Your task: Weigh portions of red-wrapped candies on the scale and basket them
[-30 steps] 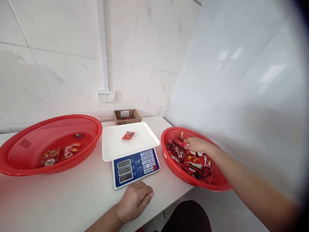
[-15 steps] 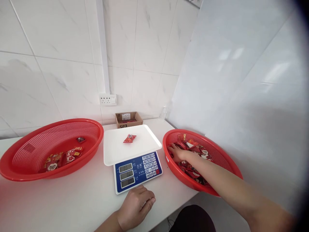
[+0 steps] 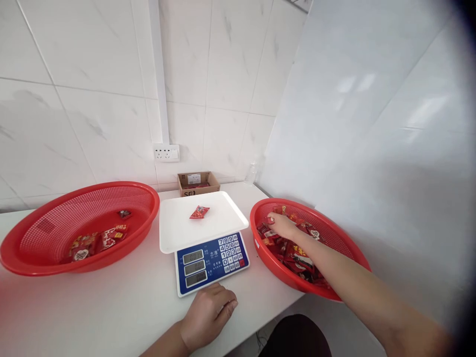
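My right hand (image 3: pixel 281 225) is over the left part of the right red basket (image 3: pixel 353 248), its fingers closed on a small red packet (image 3: pixel 271 220). Many red packets (image 3: pixel 297 255) lie in that basket below it. My left hand (image 3: pixel 208 313) rests on the white table, fingers curled with nothing visible in them, just in front of the scale's keypad panel (image 3: pixel 213 263). One red packet (image 3: pixel 200 212) lies on the white scale tray (image 3: pixel 178 233).
At the left stands another red basket (image 3: pixel 148 218) with several packets (image 3: pixel 107 239) and a dark one (image 3: pixel 125 214). Behind the scale is a cardboard box (image 3: pixel 211 188). A clear container (image 3: pixel 252 173) stands by the wall corner.
My right hand has lifted slightly out of the packets, and a red packet now shows in its fingers. Packets in the right basket have shifted. My left hand stays nearly where it was.
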Tool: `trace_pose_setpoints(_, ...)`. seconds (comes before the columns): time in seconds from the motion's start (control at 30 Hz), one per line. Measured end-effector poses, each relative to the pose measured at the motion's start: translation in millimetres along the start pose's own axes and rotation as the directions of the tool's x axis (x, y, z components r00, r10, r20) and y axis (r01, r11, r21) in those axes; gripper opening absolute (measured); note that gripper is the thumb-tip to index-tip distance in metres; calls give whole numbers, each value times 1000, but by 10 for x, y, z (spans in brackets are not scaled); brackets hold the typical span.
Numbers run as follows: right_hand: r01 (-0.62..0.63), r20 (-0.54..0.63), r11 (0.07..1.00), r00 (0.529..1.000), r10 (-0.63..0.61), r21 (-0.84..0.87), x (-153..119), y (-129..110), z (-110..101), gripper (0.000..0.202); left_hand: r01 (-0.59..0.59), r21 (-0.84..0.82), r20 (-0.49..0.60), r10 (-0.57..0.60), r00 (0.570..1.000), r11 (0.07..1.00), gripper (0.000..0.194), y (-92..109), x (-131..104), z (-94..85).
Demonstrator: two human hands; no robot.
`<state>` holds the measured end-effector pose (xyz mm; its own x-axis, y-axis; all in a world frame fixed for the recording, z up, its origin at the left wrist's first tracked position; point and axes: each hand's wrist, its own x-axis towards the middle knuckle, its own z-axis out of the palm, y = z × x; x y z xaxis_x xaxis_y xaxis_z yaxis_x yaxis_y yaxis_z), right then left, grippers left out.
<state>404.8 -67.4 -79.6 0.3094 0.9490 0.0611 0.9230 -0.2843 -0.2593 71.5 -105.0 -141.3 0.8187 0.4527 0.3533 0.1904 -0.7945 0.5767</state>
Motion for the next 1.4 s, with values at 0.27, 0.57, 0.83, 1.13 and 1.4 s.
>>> trace_pose_setpoints(0.27,-119,-184,975,971,154,186,0,39,-378,14,-19,-2,0,19,1000,1000,23,5,5,9)
trace_pose_setpoints(0.57,66,-362,912,928,93,405,270,-842,-522,16,-55,56,-18,56,998,997,22,18,-5,13)
trace_pose_setpoints(0.83,228,-291,948,943,-159,220,514,-1758,-33,14,-79,107,-35,83,996,991,22,-5,-26,26)
trace_pose_setpoints(1.13,185,-320,889,946,-46,419,605,-1853,-156,15,-99,152,-25,104,994,983,19,-35,-27,74)
trace_pose_setpoints(1.4,34,-8,725,999,-40,687,534,-1771,1,19,-98,154,-4,100,995,983,19,-18,-29,49)
